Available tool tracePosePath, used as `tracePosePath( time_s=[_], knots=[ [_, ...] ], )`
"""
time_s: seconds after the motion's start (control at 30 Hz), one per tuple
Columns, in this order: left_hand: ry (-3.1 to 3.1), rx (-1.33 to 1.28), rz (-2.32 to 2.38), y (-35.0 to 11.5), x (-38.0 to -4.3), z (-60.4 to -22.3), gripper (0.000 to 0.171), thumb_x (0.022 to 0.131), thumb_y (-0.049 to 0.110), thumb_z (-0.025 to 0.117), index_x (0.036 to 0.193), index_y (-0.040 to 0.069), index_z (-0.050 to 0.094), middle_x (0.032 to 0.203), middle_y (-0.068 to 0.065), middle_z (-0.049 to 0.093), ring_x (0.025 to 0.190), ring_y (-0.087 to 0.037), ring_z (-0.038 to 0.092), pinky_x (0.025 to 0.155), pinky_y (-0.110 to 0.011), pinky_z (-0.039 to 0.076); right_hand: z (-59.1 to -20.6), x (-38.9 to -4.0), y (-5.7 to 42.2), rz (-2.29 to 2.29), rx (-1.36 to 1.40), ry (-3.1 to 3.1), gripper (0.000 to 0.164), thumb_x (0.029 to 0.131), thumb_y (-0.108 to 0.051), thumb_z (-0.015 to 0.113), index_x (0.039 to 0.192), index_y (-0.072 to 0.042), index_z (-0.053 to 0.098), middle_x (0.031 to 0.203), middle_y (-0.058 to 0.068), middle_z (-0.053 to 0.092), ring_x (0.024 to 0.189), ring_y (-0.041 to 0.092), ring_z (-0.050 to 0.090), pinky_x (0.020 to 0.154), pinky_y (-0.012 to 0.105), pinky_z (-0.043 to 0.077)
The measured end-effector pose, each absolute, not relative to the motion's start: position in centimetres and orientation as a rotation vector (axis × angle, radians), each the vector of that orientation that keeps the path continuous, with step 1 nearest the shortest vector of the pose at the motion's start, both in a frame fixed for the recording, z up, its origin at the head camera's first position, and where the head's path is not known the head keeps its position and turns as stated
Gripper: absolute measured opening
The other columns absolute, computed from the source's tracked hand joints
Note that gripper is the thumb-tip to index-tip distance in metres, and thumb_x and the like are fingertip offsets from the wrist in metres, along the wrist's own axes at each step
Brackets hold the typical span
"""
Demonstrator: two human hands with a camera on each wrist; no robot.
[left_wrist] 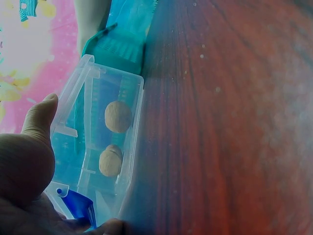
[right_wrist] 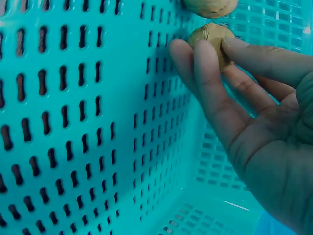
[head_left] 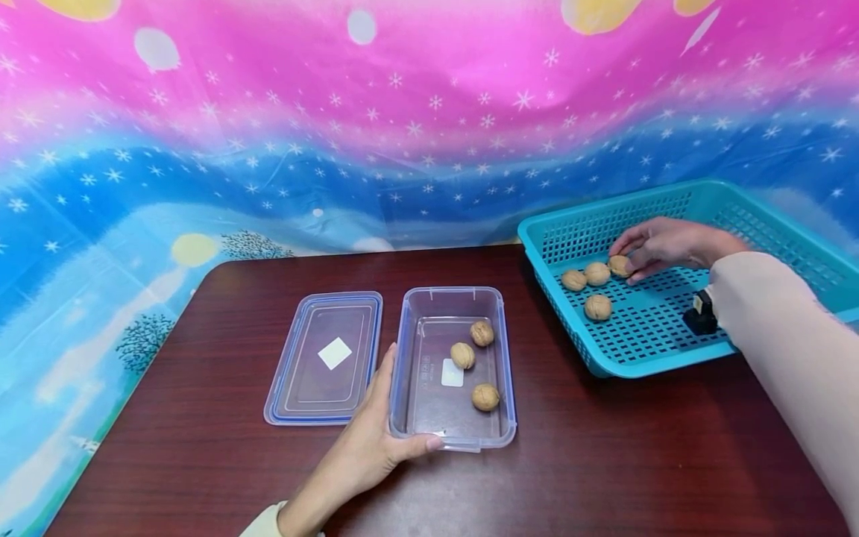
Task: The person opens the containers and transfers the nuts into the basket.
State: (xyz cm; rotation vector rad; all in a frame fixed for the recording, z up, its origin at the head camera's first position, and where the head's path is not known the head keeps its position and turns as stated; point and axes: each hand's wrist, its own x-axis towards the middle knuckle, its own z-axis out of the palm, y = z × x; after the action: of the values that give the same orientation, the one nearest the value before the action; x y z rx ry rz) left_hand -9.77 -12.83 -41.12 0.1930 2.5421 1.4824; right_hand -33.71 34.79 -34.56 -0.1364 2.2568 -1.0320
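In the teal basket my right hand pinches a walnut between thumb and fingertips. The right wrist view shows the same walnut at those fingertips, beside another walnut. Close by in the basket lie a walnut, one farther left and one nearer me. My left hand grips the clear plastic box at its near left corner, thumb over the near rim and fingers along the left wall. Three walnuts lie inside the box, toward its right side.
A clear lid with a blue seal and a white label lies left of the box on the dark red wooden table. Behind the table hangs a pink and blue printed cloth. The basket stands to the right of the box.
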Motion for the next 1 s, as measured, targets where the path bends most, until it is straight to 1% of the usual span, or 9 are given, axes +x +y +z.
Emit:
tracePosePath(
  time_s=[0.17, 0.3, 0.4, 0.47, 0.53, 0.63, 0.77, 0.83, 1.0],
  knots=[
    [2.538, 0.187, 1.478, -12.8, -9.8, -41.2, 0.134, 0.074, 0.040, 0.096, 0.171, 0.024, 0.005, 0.177, -0.004, 0.012, 0.161, -0.030, 0.017, 0.126, -0.060, 0.018, -34.9, -33.8, 34.7, -1.008, -0.129, 2.251, 0.055, 0.101, 0.001, 0.061, 0.150, 0.013, 0.038, 0.117, 0.015, 0.067, 0.100, 0.027, 0.074, 0.090, 0.042, 0.062],
    [2.541, 0.178, 1.471, -12.8, -9.9, -41.3, 0.136, 0.072, 0.040, 0.097, 0.171, 0.025, 0.004, 0.177, -0.002, 0.012, 0.161, -0.028, 0.017, 0.127, -0.058, 0.018, -34.8, -33.8, 34.7, -0.985, -0.131, 2.257, 0.058, 0.101, -0.001, 0.062, 0.152, 0.011, 0.037, 0.117, 0.014, 0.067, 0.100, 0.026, 0.074, 0.089, 0.042, 0.062],
    [2.545, 0.178, 1.470, -12.8, -9.9, -41.3, 0.135, 0.072, 0.040, 0.096, 0.171, 0.025, 0.004, 0.177, -0.003, 0.013, 0.161, -0.029, 0.018, 0.126, -0.059, 0.019, -34.7, -33.8, 34.6, -0.971, -0.133, 2.266, 0.059, 0.101, -0.002, 0.063, 0.152, 0.011, 0.037, 0.119, 0.019, 0.067, 0.099, 0.026, 0.074, 0.088, 0.042, 0.062],
    [2.548, 0.181, 1.469, -12.8, -9.8, -41.3, 0.135, 0.073, 0.041, 0.096, 0.171, 0.025, 0.005, 0.177, -0.004, 0.014, 0.161, -0.030, 0.018, 0.126, -0.060, 0.019, -34.7, -33.8, 34.6, -0.968, -0.131, 2.271, 0.059, 0.100, -0.001, 0.063, 0.152, 0.011, 0.037, 0.131, 0.029, 0.061, 0.098, 0.027, 0.074, 0.088, 0.043, 0.062],
    [2.549, 0.183, 1.469, -12.9, -9.8, -41.3, 0.134, 0.073, 0.042, 0.096, 0.171, 0.025, 0.005, 0.176, -0.005, 0.014, 0.160, -0.030, 0.019, 0.126, -0.060, 0.019, -34.5, -33.7, 34.6, -0.955, -0.125, 2.280, 0.058, 0.101, -0.001, 0.062, 0.152, 0.011, 0.037, 0.143, 0.037, 0.051, 0.097, 0.028, 0.074, 0.088, 0.044, 0.062],
    [2.552, 0.192, 1.470, -12.9, -9.8, -41.3, 0.133, 0.074, 0.042, 0.095, 0.171, 0.025, 0.005, 0.176, -0.006, 0.014, 0.160, -0.032, 0.019, 0.125, -0.061, 0.020, -34.0, -33.7, 34.7, -0.916, -0.122, 2.304, 0.057, 0.101, -0.001, 0.061, 0.151, 0.013, 0.037, 0.154, 0.041, 0.037, 0.098, 0.031, 0.074, 0.089, 0.047, 0.062],
    [2.541, 0.176, 1.470, -12.9, -9.8, -41.3, 0.134, 0.073, 0.040, 0.096, 0.170, 0.027, 0.004, 0.177, -0.004, 0.013, 0.161, -0.030, 0.018, 0.126, -0.060, 0.020, -32.4, -33.5, 35.0, -0.846, -0.122, 2.399, 0.054, 0.103, -0.004, 0.059, 0.149, 0.015, 0.038, 0.151, 0.041, 0.041, 0.103, 0.035, 0.074, 0.091, 0.049, 0.061],
    [2.538, 0.169, 1.468, -12.9, -9.8, -41.3, 0.135, 0.073, 0.040, 0.096, 0.170, 0.027, 0.003, 0.177, -0.003, 0.012, 0.161, -0.029, 0.018, 0.126, -0.059, 0.020, -31.3, -33.3, 34.9, -0.819, -0.129, 2.450, 0.052, 0.104, -0.005, 0.058, 0.148, 0.016, 0.039, 0.149, 0.040, 0.045, 0.103, 0.034, 0.074, 0.090, 0.048, 0.061],
    [2.543, 0.176, 1.462, -12.9, -9.8, -41.2, 0.134, 0.074, 0.041, 0.095, 0.171, 0.026, 0.003, 0.177, -0.004, 0.013, 0.160, -0.030, 0.018, 0.125, -0.060, 0.020, -28.8, -32.7, 33.4, -0.777, -0.175, 2.528, 0.052, 0.105, -0.008, 0.057, 0.149, 0.014, 0.040, 0.134, 0.032, 0.062, 0.098, 0.021, 0.071, 0.087, 0.043, 0.061]
  ],
)
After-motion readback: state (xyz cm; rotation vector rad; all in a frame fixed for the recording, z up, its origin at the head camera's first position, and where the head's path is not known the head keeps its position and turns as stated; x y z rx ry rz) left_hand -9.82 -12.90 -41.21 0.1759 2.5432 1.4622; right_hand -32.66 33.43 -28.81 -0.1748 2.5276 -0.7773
